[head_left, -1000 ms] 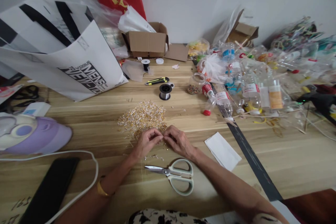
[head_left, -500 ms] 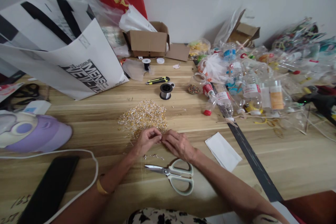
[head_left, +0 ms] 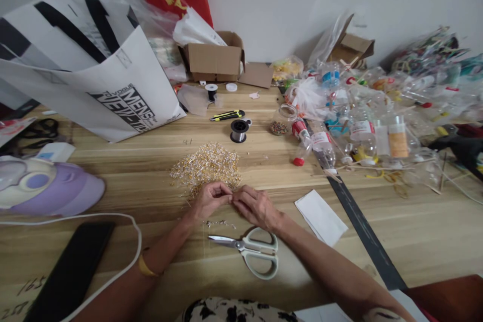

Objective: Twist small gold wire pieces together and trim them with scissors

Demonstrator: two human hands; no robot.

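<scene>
My left hand [head_left: 210, 200] and my right hand [head_left: 256, 206] meet fingertip to fingertip on the wooden table [head_left: 415, 231], just in front of a heap of small gold and clear beads or pins [head_left: 207, 165]. Both hands are pinched closed on something tiny that I cannot make out. A few loose bits [head_left: 221, 223] lie under the hands. White-handled scissors [head_left: 252, 249] rest shut on the table right below my hands.
A spool of wire [head_left: 239, 130], a yellow utility knife [head_left: 227, 115] and a bead jar [head_left: 281, 121] lie beyond the heap. Plastic bottles [head_left: 362, 126] crowd the right. A white paper bag [head_left: 90, 75], cardboard box [head_left: 214, 60], purple device [head_left: 49, 188], black phone [head_left: 71, 271] and white paper [head_left: 320, 216] are around.
My hands stay pinched together at the same spot with only slight finger movement. The view has shifted a little.
</scene>
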